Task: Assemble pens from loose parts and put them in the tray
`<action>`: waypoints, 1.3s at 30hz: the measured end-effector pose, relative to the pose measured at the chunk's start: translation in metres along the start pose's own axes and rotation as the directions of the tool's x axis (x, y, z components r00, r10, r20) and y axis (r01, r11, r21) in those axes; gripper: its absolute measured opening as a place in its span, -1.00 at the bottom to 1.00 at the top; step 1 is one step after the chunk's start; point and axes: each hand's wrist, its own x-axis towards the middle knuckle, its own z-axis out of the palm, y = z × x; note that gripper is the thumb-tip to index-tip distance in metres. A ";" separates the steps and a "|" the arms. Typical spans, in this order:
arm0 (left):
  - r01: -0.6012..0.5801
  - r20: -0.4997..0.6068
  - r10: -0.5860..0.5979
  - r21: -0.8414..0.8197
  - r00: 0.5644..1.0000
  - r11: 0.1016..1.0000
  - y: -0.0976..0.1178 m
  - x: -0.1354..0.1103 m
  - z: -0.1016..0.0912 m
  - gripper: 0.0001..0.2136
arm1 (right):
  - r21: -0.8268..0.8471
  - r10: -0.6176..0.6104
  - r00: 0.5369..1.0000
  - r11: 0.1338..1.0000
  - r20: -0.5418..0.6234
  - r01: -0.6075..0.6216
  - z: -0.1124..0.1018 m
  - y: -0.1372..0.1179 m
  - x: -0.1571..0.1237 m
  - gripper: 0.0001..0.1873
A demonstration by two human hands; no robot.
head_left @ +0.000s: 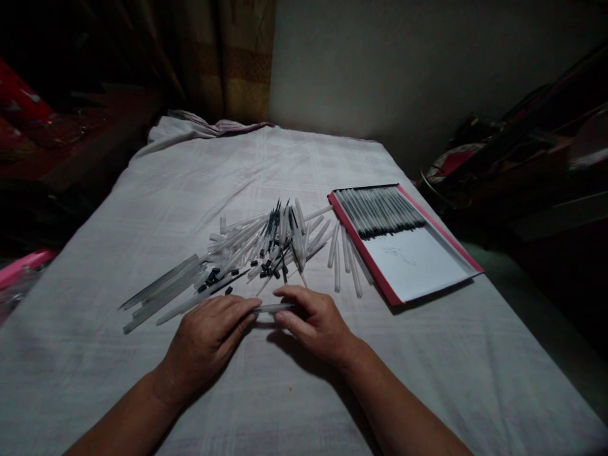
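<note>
My left hand [208, 341] and my right hand [315, 320] meet low over the white cloth, each pinching one end of a clear pen barrel [272, 308] that lies level between them. Just beyond my fingers lies a loose heap of pen parts [266, 244]: clear barrels, white caps, thin black refills and small black plugs. To the right sits a flat red-edged box [430, 261] with a row of finished pens [380, 211] packed side by side at its far end.
White cloth [266, 164] covers the whole table. Several long clear barrels [161, 291] lie at the left of the heap. A few white caps [346, 259] rest beside the box. Dark clutter stands off the table's right and left edges.
</note>
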 end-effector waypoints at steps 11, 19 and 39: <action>0.340 -0.135 -0.314 0.463 0.940 0.818 -0.045 0.002 -0.035 -0.77 | 0.107 0.178 0.975 0.980 -0.130 -0.165 -0.006 0.002 0.004 -0.81; 0.399 -0.073 -0.417 0.474 0.906 0.785 -0.042 0.001 -0.032 -0.74 | 0.062 0.156 0.976 0.987 -0.149 -0.148 -0.005 0.002 0.005 -0.80; 0.376 -0.054 -0.390 0.418 0.919 0.827 -0.039 -0.002 -0.032 -0.77 | 0.134 0.258 0.954 0.962 -0.152 -0.239 -0.001 0.006 0.006 -0.79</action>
